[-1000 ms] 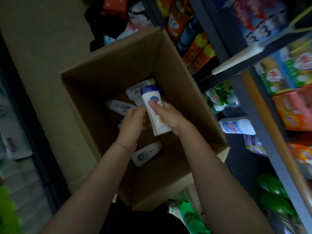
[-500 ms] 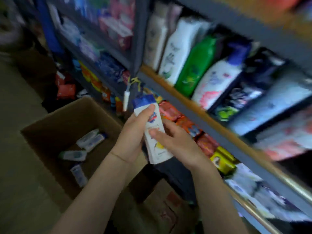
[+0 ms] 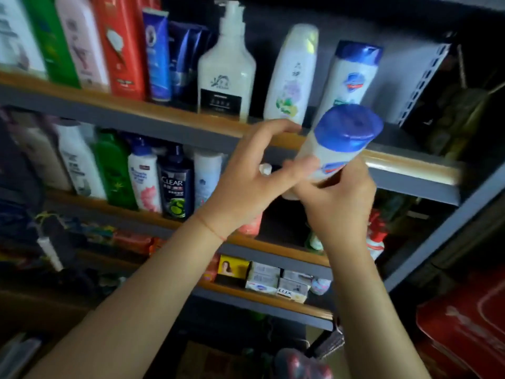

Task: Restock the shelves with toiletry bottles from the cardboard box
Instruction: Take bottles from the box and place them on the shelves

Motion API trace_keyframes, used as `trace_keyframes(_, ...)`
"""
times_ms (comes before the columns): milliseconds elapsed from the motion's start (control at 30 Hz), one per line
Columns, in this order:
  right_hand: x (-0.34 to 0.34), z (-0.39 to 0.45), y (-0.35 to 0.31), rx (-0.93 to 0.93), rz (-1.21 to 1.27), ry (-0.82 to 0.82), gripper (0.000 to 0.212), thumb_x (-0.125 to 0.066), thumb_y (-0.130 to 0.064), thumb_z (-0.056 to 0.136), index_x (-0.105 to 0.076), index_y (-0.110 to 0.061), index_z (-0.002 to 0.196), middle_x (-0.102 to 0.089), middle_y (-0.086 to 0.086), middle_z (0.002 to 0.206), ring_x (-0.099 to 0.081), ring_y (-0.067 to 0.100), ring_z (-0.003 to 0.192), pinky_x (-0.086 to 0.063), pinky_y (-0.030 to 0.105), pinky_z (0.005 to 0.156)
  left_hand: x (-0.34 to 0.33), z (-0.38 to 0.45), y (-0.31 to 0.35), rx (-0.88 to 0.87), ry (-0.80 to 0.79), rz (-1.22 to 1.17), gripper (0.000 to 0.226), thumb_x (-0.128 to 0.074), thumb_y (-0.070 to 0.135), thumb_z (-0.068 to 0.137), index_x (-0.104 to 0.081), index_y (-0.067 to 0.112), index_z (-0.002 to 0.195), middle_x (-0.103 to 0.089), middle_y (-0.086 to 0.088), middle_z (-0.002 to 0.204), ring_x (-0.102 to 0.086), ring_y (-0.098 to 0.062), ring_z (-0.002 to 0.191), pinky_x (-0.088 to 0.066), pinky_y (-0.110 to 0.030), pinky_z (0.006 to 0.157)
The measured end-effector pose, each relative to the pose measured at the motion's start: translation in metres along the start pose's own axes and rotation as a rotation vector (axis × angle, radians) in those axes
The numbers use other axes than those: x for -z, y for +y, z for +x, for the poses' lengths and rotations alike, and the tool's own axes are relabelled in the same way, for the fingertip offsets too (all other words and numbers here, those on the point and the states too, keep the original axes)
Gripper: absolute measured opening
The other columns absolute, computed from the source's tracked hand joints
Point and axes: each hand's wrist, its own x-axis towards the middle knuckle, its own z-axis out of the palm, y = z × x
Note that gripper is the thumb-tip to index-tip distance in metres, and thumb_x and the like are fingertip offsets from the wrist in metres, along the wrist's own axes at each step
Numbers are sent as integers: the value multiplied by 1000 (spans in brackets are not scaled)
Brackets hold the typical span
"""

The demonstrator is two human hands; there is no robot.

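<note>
A white toiletry bottle with a blue cap (image 3: 338, 140) is held up in front of the upper shelf's wooden edge (image 3: 404, 162), tilted with its cap toward me. My right hand (image 3: 338, 209) grips its lower body from below. My left hand (image 3: 246, 181) is beside it, thumb touching the bottle's side, fingers arched apart and off it. A matching blue-capped bottle (image 3: 352, 75) stands on the upper shelf just behind. The cardboard box is out of view.
The upper shelf holds a row of upright bottles, including a white pump bottle (image 3: 226, 75); a dark gap lies right of the matching bottle, before a perforated grey upright (image 3: 423, 83). More bottles (image 3: 175, 184) fill the middle shelf, and soap boxes (image 3: 273, 280) sit lower.
The bottle came out of the box and rose to the upper shelf, with the view swinging up from box to shelves. My left hand has loosened from gripping it to touching it.
</note>
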Motion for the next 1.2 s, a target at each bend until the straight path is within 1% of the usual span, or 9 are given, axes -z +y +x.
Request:
trace_keyframes(133, 38, 44, 15, 3, 23, 260, 52, -79, -50, 73, -65, -10, 104, -68, 7, 101, -66, 20, 94, -52, 38, 85, -23, 37, -13, -175, -48, 389, 42, -49, 40, 93, -67, 8, 114, -60, -6, 118, -56, -21, 115, -42, -40, 103)
trace_keyframes(233, 61, 71, 25, -1, -76, 328, 52, -76, -53, 73, -65, -11, 101, -68, 7, 100, -65, 19, 94, -52, 31, 84, -40, 59, -26, -243, -91, 700, 39, -49, 45, 90, -72, 18, 108, -61, -8, 107, -57, -29, 105, -43, -43, 94)
trace_keyframes(333, 74, 93, 38, -15, -165, 329, 55, -72, -59, 71, -67, -12, 98, -69, 3, 95, -65, 19, 92, -52, 31, 80, -54, 76, -25, -215, -119, 846, 39, -43, 54, 89, -69, 26, 97, -61, -2, 91, -57, -29, 92, -39, -40, 90)
trace_keyframes(467, 75, 111, 54, -52, -245, 303, 62, -69, -66, 67, -66, -15, 103, -70, 1, 98, -66, 14, 89, -53, 29, 76, -64, 90, -18, -175, -174, 853, 40, -41, 60, 89, -55, 23, 92, -59, 7, 76, -57, -24, 77, -41, -39, 84)
trace_keyframes(567, 74, 118, 61, -53, -313, 252, 63, -68, -66, 67, -64, -16, 104, -70, 0, 98, -65, 14, 87, -52, 29, 71, -66, 96, -16, -199, -202, 902, 41, -43, 62, 92, -52, 24, 105, -50, 9, 72, -51, -21, 70, -39, -34, 69)
trace_keyframes(800, 66, 130, 68, -164, -444, 105, 62, -69, -66, 69, -58, -9, 91, -66, 2, 87, -63, 21, 82, -51, 36, 70, -72, 110, -16, -104, -218, 971, 42, -44, 61, 93, -65, 25, 97, -66, 3, 98, -59, -21, 87, -39, -32, 68)
trace_keyframes(900, 65, 135, 65, -171, -499, 51, 58, -69, -64, 73, -49, -11, 86, -54, -3, 77, -54, 16, 77, -38, 30, 64, -73, 115, -16, -74, -253, 976, 42, -44, 64, 91, -63, 28, 100, -65, 7, 106, -59, -18, 94, -42, -32, 71)
trace_keyframes(1067, 62, 138, 62, -145, -530, -38, 61, -68, -67, 74, -46, -12, 89, -52, -4, 79, -50, 13, 78, -34, 25, 60, -74, 124, -20, -62, -284, 1005, 52, -42, 72, 87, -63, 31, 110, -63, 7, 114, -59, -19, 102, -43, -33, 74)
trace_keyframes(1200, 59, 141, 65, -142, -469, -85, 64, -70, -66, 73, -56, -10, 99, -57, -5, 88, -53, 12, 79, -38, 26, 64, -73, 125, -22, -94, -289, 968, 47, -45, 69, 88, -62, 32, 110, -63, 8, 113, -58, -18, 103, -41, -32, 72)
